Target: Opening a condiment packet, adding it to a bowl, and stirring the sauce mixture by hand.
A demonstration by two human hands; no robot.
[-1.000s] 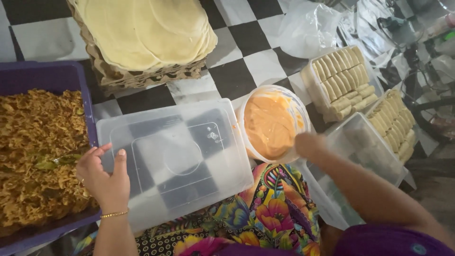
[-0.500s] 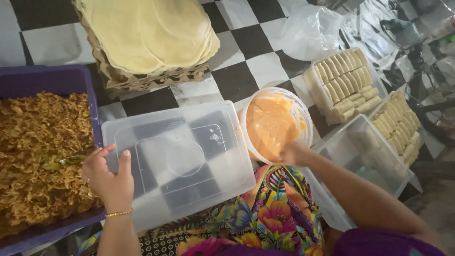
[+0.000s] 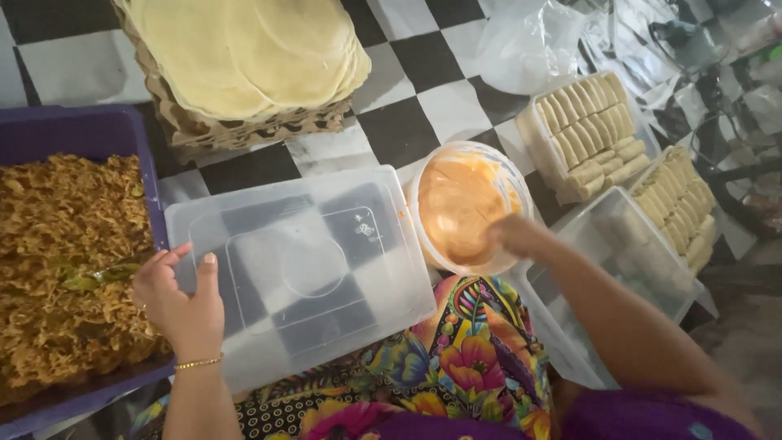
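1. Head view, hands: left hand (image 3: pixel 181 303) resting flat on the near left edge of a clear plastic lid (image 3: pixel 301 265), fingers spread and loose, thumb along its top, nothing gripped. Right hand (image 3: pixel 515 235) blurred, reaching into the near rim of a round tub of orange sauce (image 3: pixel 466 204) just right of the lid; whether anything is pinched between those fingers, impossible to tell.

2. Work done, judged from the layout: two clear containers of finished rolls (image 3: pixel 588 134) and (image 3: pixel 672 204) already packed in neat rows on the far right.

3. Work left, again a judgement: a tall stack of pale round wrappers (image 3: pixel 244 49) on a woven tray (image 3: pixel 244 130) at the far side, plus a purple tray (image 3: pixel 73 138) at left, heaped with shredded fried filling (image 3: pixel 61 269). An emptier clear container (image 3: pixel 627 261) near right, contents too blurred to name. No wrapper on the lid at present.

4. Surface and room: black-and-white chequered floor (image 3: pixel 456 98) as the work surface, everything laid directly on it. Crumpled clear plastic bags (image 3: pixel 529 41) at far right. Flowered cloth (image 3: pixel 464 367) over the lap at the near edge.
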